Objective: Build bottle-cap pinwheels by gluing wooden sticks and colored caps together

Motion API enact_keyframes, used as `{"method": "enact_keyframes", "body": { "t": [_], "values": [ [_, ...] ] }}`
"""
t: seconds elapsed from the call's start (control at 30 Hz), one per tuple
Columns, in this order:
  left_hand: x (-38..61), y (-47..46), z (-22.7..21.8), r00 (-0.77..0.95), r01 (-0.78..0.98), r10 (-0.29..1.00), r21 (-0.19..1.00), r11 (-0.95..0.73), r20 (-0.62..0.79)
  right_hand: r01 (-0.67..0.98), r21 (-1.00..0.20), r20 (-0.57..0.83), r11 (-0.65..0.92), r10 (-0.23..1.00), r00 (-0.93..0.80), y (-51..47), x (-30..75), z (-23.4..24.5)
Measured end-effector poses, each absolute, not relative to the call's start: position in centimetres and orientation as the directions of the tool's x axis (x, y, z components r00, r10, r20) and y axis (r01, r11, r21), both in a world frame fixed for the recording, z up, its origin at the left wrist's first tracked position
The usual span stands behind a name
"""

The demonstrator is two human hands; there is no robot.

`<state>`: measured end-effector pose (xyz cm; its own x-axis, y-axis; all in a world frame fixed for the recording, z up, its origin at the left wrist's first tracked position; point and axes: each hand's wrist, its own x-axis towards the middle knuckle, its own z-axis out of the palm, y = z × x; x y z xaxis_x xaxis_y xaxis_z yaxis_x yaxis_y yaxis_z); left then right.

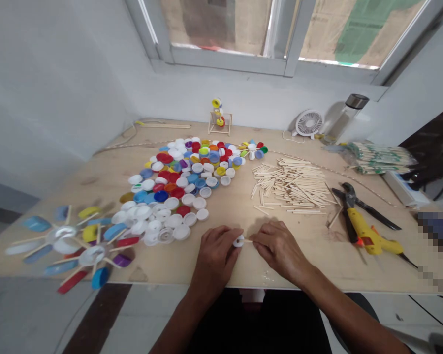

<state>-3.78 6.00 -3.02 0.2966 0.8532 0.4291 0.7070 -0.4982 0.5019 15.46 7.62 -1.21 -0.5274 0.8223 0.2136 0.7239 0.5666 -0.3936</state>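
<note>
At the pale plywood table's front edge (321, 260): my hands meet closely
Left hand (216, 258): pinching a round white plastic bottle cap (238, 241)
Right hand (278, 248): pinching a thin pale wooden craft stick (247, 241) against it, for alignment

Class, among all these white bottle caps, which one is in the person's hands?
The white bottle cap between the left hand and right hand, a craft stick touching it; the other white caps lie untouched on the board.

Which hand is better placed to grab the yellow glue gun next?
Probably the right hand: it's on the glue gun's side and closer to it. The left hand is farther away, at the white cap. The right would first need to let go of the stick.
</note>
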Motion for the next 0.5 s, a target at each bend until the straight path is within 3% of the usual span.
{"method": "enact_keyframes", "body": {
  "t": [0.5],
  "values": [
    [-3.84, 6.05, -3.07, 0.297, 0.691, 0.842, 0.507, -0.515, 0.451, 0.732, -0.382, 0.197, 0.564, 0.823, -0.532, 7.64, 15.23, -0.96]
  ]
}}
